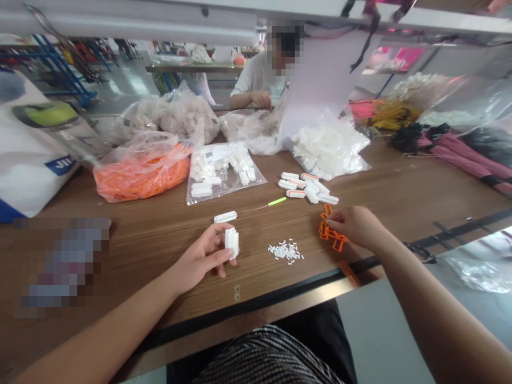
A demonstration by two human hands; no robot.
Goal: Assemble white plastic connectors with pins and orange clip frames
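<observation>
My left hand (210, 250) is closed around a white plastic housing (231, 244), held upright between thumb and fingers just above the table. Behind it lies another white housing (225, 217). Over at the right, my right hand (355, 226) has its fingertips pinched at a small heap of orange rectangular frames (339, 244); whether one is between the fingers is hidden. A pile of tiny white pieces (285, 251) lies between my hands. Farther back are a thin tool with a green handle (277, 201) and several white housings (296, 194), some with an orange edge.
A bag of orange parts (140, 173) and a clear bag of white housings (226, 168) stand behind. Another bag of white pieces (328, 146) sits at the back right. A co-worker (260, 80) sits across the table. A blurred-out flat object (66, 261) lies at left.
</observation>
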